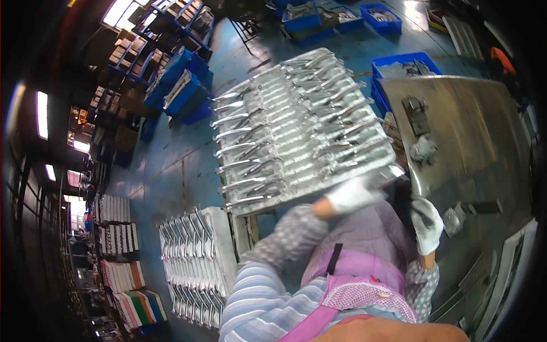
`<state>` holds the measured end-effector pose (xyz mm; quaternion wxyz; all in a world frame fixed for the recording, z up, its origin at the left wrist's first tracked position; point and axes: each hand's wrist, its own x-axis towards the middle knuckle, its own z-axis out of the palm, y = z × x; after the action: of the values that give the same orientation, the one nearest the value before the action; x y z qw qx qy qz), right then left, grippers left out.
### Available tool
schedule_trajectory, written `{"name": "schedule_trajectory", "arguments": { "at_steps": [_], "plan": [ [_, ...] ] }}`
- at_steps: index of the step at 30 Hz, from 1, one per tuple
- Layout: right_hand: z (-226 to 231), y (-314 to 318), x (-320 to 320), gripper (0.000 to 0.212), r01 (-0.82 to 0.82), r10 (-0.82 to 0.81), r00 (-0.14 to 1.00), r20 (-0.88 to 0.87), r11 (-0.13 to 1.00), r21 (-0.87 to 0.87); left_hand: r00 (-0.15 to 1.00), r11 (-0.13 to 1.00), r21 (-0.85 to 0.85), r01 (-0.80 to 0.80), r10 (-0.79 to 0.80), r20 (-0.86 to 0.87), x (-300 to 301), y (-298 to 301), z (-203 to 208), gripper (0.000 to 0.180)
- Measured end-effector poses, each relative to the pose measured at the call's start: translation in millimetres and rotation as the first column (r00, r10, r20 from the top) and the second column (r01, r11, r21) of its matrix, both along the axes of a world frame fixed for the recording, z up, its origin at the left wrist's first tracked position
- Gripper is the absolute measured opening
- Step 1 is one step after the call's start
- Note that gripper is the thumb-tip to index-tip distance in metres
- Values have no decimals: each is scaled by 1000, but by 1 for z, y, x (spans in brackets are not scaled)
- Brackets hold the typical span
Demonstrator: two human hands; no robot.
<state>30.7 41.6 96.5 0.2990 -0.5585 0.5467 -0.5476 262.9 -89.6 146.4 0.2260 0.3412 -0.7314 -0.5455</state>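
Observation:
My left hand, in a white glove and blurred by motion, reaches across to the near right corner of a large pale tray. Its fingers close on a shiny metal piece, whose bright end sticks out past them. Rows of curved, polished metal handles lie along both sides of the tray, with ridged foam between the rows. My right hand, also gloved in white, is beside the worktable's near left edge. Its fingers are loosely bent and apart, with nothing visible in them.
The metal-topped worktable at right bears a dark clamp-like block, a crumpled grey cloth and a small metal block. Another filled tray stands lower left. Blue bins and loaded shelves stand farther off.

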Motion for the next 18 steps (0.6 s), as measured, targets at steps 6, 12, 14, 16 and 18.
{"name": "schedule_trajectory", "arguments": {
  "at_steps": [6,12,14,16,18],
  "plan": [
    [-76,3,-28,26,157,-80,944,-319,962,223,791,647,-612,-455,610,56,281,-235,-29,40],
    [-73,-22,5,22,65,55,878,-476,971,231,461,740,-631,-232,655,599,414,-325,-86,32],
    [-72,-14,0,22,158,73,815,-575,927,341,335,714,-691,-112,681,651,385,-341,-113,33],
    [-73,-18,-6,22,185,85,790,-607,911,368,355,729,-680,-80,658,664,395,-357,-111,33],
    [-72,-16,-9,22,173,168,763,-625,878,447,463,775,-598,-204,615,639,407,-371,-89,33]
  ]
}}
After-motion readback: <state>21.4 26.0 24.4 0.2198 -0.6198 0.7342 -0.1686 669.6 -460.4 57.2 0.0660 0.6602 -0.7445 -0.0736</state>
